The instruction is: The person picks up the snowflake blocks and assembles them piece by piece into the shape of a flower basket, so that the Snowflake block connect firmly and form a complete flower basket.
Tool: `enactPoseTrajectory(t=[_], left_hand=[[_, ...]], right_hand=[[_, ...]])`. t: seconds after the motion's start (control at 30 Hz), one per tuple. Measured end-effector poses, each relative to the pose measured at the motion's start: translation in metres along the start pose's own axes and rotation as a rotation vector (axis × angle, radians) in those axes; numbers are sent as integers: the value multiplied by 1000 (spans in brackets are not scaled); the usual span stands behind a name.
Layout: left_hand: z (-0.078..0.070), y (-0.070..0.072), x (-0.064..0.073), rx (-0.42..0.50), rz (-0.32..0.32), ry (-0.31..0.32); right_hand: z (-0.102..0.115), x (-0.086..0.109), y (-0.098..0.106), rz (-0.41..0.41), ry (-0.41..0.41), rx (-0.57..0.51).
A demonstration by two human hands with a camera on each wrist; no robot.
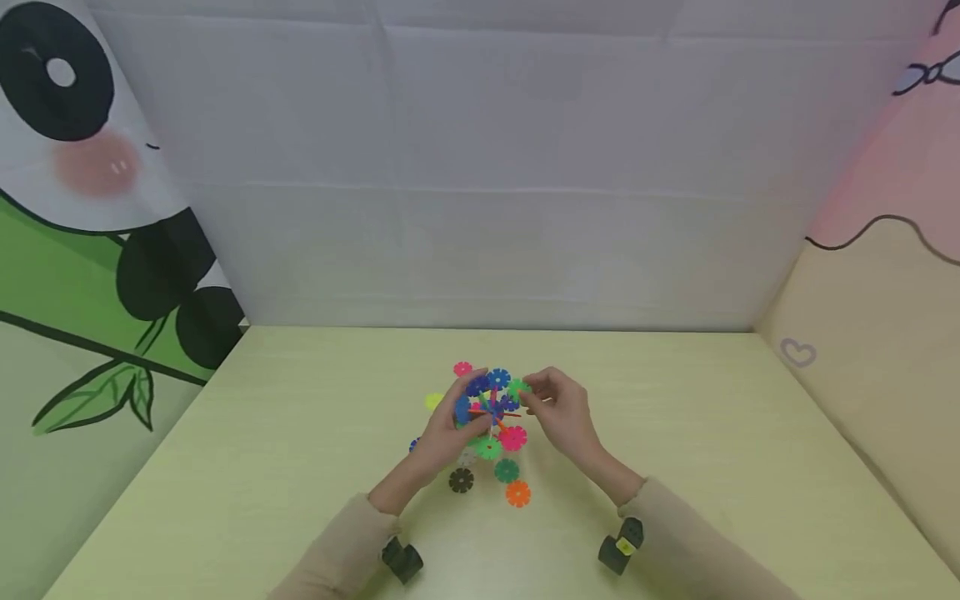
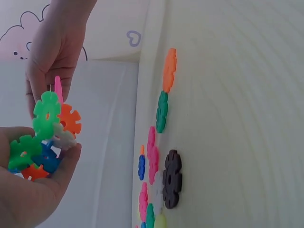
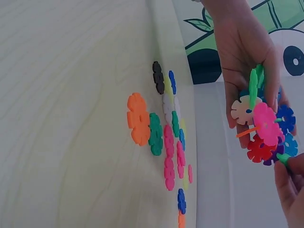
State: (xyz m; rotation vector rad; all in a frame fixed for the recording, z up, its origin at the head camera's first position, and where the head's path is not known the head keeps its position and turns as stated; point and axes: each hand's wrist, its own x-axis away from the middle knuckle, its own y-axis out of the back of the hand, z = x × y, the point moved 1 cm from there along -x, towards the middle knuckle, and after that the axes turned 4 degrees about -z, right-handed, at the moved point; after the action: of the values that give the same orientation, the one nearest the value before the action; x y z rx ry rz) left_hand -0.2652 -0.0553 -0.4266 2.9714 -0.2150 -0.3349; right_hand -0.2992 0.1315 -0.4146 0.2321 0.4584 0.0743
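The left hand (image 1: 438, 442) grips a cluster of flower-shaped discs (image 1: 495, 408), held above the worktop (image 1: 675, 433) between both palms. The right hand (image 1: 562, 412) pinches a green disc (image 1: 517, 388) at the cluster's right edge, the side nearer that hand; whether it is slotted in, I cannot tell. The bunch is roundish, without a clear long axis. An orange disc (image 1: 518, 494) lies on the worktop.

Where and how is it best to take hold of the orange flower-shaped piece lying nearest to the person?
Probably pinch the orange piece by its left and right edges, coming from above and the near side. It lies flat, its notched rim offers finger holds, and the dark green piece crowds its far edge, while its near edge is free.
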Motion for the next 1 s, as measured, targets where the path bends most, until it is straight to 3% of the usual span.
enactPoseTrajectory(t=[0.17, 0.5, 0.7, 0.87, 1.0], left_hand=[[-1, -5, 1, -49, -74, -59], [-1, -7, 2, -32, -68, -117], [1, -7, 2, -20, -63, -108], [4, -6, 3, -4, -68, -87], [5, -5, 4, -1, -65, -70]], right_hand=[[4, -1, 1, -12, 40, 6], [4, 2, 2, -12, -7, 6], [3, 2, 0, -22, -76, -26], [25, 5, 0, -14, -99, -52], [15, 5, -2, -11, -131, -72]])
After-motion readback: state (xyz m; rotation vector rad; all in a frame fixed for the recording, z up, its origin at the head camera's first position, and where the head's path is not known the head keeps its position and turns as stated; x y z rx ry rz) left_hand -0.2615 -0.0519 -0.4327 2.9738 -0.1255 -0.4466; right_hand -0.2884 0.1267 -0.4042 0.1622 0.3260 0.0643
